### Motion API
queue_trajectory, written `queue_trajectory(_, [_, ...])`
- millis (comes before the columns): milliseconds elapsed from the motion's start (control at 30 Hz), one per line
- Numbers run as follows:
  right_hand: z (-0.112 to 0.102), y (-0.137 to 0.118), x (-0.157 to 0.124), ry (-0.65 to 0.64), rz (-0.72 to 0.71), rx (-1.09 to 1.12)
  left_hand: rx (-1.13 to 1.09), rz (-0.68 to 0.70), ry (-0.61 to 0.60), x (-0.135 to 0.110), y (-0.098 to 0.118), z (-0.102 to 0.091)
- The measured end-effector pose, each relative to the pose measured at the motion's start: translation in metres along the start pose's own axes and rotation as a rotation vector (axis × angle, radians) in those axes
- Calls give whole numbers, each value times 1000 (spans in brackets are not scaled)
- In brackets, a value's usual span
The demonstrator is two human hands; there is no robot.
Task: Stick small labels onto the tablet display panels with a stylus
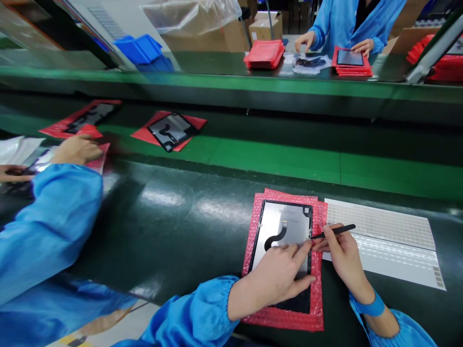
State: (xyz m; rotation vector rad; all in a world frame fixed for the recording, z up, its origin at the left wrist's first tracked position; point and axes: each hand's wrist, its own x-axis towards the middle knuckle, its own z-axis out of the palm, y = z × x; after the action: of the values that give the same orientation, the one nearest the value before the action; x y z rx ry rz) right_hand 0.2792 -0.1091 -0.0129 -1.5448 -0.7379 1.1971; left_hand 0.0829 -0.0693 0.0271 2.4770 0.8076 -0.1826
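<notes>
A tablet display panel, silver-backed with a black frame, lies on red bubble-wrap bags in front of me. A curved black ribbon cable runs across its back. My left hand rests on the panel with its fingers stretched out, the index fingertip at the right edge. Pinched in my right hand is a pair of black tweezers, its tips at that same edge near my left index finger. What the tips hold, if anything, is too small to tell. A blue band circles my right wrist.
Right of the panel lies a white sheet of small stickers. A green conveyor belt carries another panel on a red bag. A co-worker's hand is at the left. Opposite, another person handles a stack of red bags.
</notes>
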Motion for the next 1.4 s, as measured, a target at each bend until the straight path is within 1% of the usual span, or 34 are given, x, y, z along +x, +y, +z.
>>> queue_trajectory(133, [0,3,1,-2,-6,-9,-15,4,41,-2,-3,6])
queue_trajectory(233, [2,2,1,5,-15,22,-23,-16,46,-1,-3,8])
queue_trajectory(367, [3,0,-2,34,-36,101,20,-24,30,1,1,3])
queue_trajectory(433, [-1,0,-4,48,-57,135,-7,-1,66,-4,-1,-2])
queue_trajectory(467, [-5,0,-5,63,-77,140,-48,-9,105,-8,-4,-4])
queue_trajectory(500, [-9,1,-6,84,-103,136,-100,-45,158,-13,-10,-7])
queue_trajectory(533, [-15,1,-6,111,-132,123,-151,-115,216,-20,-17,-10])
queue_trajectory(600, [-27,3,-5,165,-179,85,-206,-343,319,-35,-35,-15])
queue_trajectory(633, [-32,5,-4,185,-192,69,-204,-468,351,-43,-46,-17])
queue_trajectory(667, [-38,7,-2,199,-197,60,-196,-575,364,-50,-56,-18])
queue_trajectory(700, [-42,8,-1,207,-194,57,-199,-647,361,-57,-64,-18])
queue_trajectory(733, [-45,10,1,211,-187,57,-224,-679,349,-63,-72,-18])
queue_trajectory(767, [-47,12,2,209,-177,57,-273,-673,332,-67,-77,-16])
queue_trajectory(833, [-48,16,5,205,-165,53,-410,-595,321,-71,-81,-10])
queue_trajectory(900, [-48,19,7,214,-160,44,-538,-527,382,-69,-80,-3])
queue_trajectory(933, [-48,20,8,221,-160,39,-586,-518,431,-68,-79,0])
queue_trajectory(1000, [-48,22,10,230,-153,27,-638,-544,515,-64,-77,5])
queue_trajectory(1033, [-48,23,11,229,-150,21,-638,-577,529,-63,-77,5])
queue_trajectory(1067, [-48,23,11,228,-152,17,-622,-614,522,-62,-78,5])
queue_trajectory(1133, [-48,24,11,224,-162,15,-574,-640,457,-61,-80,1])
queue_trajectory(1200, [-48,25,11,223,-168,15,-567,-585,393,-61,-81,-3])
queue_trajectory(1233, [-48,25,10,222,-169,15,-586,-539,387,-61,-80,-4])
queue_trajectory(1267, [-48,25,10,222,-170,17,-617,-494,404,-61,-79,-5])
queue_trajectory(1300, [-47,25,10,221,-172,20,-657,-461,446,-61,-78,-5])
queue_trajectory(1400, [-45,25,10,222,-177,45,-867,-412,609,-59,-72,0])
